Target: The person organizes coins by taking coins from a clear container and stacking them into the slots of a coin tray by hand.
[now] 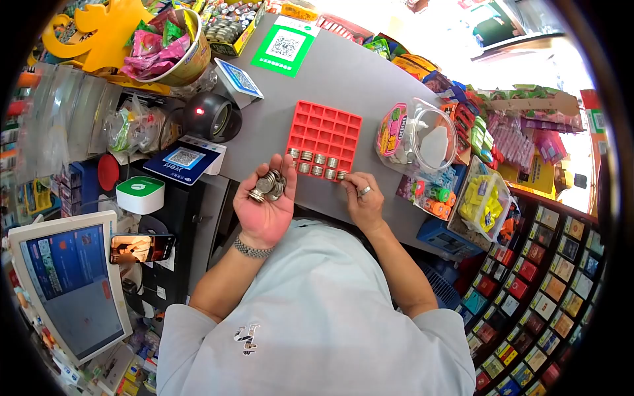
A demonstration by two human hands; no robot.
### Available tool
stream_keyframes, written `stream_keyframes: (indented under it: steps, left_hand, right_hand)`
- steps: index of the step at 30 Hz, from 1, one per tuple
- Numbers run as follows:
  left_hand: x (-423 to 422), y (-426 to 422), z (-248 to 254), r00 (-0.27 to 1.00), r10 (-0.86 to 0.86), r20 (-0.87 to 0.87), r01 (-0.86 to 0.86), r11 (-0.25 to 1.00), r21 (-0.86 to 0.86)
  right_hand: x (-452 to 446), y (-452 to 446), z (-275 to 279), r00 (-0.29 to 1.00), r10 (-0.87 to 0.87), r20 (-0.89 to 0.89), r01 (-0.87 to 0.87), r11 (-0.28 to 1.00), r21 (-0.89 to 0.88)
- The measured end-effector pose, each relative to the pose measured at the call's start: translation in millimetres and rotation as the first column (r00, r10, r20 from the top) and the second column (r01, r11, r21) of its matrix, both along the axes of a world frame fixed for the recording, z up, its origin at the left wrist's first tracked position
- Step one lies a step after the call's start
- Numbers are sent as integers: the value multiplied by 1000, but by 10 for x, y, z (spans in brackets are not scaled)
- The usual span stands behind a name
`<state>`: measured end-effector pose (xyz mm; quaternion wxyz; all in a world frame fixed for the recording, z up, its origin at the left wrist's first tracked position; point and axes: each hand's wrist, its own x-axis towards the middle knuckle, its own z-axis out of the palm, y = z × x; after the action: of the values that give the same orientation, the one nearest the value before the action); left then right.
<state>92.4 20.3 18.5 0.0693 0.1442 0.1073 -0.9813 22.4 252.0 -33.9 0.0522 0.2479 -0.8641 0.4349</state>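
A red plastic coin tray, divided into small square compartments, lies on the grey counter in front of me. Stacks of silver coins fill several compartments in its two nearest rows, while the farther rows are bare. Just left of the tray's near corner, my left hand is turned palm up with its fingers curled around a pile of loose coins. My right hand, wearing a ring, has thumb and forefinger closed at the tray's near right corner, touching the coins there; the fingertips are partly hidden.
Right of the tray stands a clear plastic jar, with candy boxes beyond it. To the left are a black scanner, a blue QR-code stand and a monitor. A green QR-code sheet lies on the counter's far part.
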Motion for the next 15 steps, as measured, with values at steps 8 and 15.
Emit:
stream_keyframes:
  steps: [8,15]
  left_hand:
    - [-8,14,-45,1000,-7,4,7,1000,-17]
    - [-52,20,-25,1000,-23,15,23,1000,2]
  right_hand:
    - [-81,90,170,958,187,-216,-140,966,215]
    - [-54,4,177,984,96,-148,-82,992,98]
